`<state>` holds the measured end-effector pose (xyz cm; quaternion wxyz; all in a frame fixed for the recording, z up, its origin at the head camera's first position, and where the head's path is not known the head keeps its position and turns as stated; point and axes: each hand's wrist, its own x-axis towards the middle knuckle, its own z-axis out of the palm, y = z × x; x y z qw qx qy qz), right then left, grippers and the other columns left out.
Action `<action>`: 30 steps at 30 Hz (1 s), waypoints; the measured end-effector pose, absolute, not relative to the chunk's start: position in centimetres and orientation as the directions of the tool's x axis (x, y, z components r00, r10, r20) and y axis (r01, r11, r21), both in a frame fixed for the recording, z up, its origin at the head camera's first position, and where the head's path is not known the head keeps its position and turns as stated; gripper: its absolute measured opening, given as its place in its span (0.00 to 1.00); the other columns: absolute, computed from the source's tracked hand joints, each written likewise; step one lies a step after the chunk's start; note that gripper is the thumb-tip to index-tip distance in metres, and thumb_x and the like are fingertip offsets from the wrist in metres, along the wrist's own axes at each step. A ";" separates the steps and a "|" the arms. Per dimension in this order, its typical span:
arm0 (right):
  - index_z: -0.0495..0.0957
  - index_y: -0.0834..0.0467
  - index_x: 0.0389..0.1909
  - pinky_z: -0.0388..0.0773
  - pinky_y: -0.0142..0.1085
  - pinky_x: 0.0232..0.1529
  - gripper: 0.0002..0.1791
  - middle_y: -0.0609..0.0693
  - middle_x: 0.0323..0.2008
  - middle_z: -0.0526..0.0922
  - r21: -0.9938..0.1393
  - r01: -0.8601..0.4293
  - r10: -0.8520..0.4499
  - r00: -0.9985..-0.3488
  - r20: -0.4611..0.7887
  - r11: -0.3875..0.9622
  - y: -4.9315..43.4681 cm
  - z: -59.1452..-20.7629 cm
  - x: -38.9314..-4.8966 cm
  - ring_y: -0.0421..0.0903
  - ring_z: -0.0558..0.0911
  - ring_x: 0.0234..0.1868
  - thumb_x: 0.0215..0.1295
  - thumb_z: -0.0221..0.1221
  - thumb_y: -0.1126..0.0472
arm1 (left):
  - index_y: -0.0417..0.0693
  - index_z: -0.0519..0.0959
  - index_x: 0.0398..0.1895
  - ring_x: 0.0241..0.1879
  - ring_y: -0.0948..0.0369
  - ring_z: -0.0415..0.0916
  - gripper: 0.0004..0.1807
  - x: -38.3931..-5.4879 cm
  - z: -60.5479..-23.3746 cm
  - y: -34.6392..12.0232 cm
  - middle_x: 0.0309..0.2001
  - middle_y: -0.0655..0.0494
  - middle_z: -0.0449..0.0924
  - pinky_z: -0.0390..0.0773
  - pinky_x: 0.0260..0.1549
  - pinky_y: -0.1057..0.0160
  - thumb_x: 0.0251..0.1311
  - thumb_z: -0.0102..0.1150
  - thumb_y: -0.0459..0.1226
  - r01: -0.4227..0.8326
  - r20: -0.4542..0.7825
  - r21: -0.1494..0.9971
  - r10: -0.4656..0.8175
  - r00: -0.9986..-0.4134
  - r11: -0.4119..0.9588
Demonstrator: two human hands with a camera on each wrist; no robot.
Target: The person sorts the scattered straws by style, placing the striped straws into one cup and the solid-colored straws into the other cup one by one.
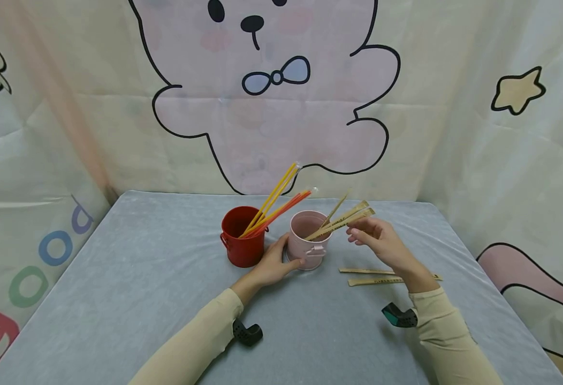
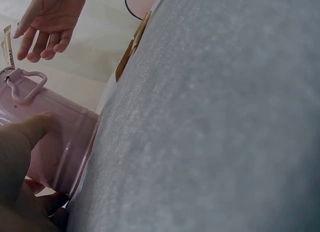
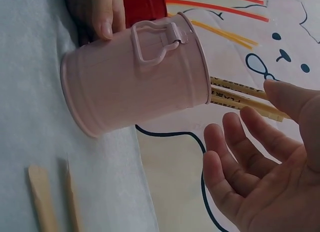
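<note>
My left hand (image 1: pixel 274 262) holds the small pink metal bucket (image 1: pixel 305 247) low on its side, thumb on the near wall and fingers behind. Several slim tan sticks in printed paper wrappers (image 3: pixel 235 99) lean out of the bucket's right side. Beside their upper ends is my right hand (image 1: pixel 378 240), its fingers loosely bent and thumb apart, gripping nothing. Two more tan wrapped sticks (image 1: pixel 373 281) lie on the cloth below the right hand, partly hidden by that wrist in the head view.
A red bucket (image 1: pixel 244 251) stands just left of the pink one, with several yellow and orange straw-like sticks (image 1: pixel 281 208) leaning right out of it. Light blue-grey cloth (image 1: pixel 166 256) covers the table. A printed curtain (image 1: pixel 435 133) hangs behind.
</note>
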<state>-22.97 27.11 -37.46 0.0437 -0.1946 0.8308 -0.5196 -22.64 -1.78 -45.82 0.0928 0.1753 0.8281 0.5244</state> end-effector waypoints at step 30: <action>0.73 0.68 0.62 0.79 0.23 0.52 0.18 0.39 0.53 0.83 -0.851 -0.258 -0.469 -0.883 0.015 0.458 34.9 -38.6 -21.9 0.34 0.84 0.51 0.76 0.54 0.64 | 0.53 0.55 0.79 0.80 0.53 0.52 0.44 -22.9 -45.9 -1.7 0.79 0.52 0.58 0.56 0.78 0.46 0.64 0.66 0.47 0.176 0.014 0.902 0.380 -0.925 0.395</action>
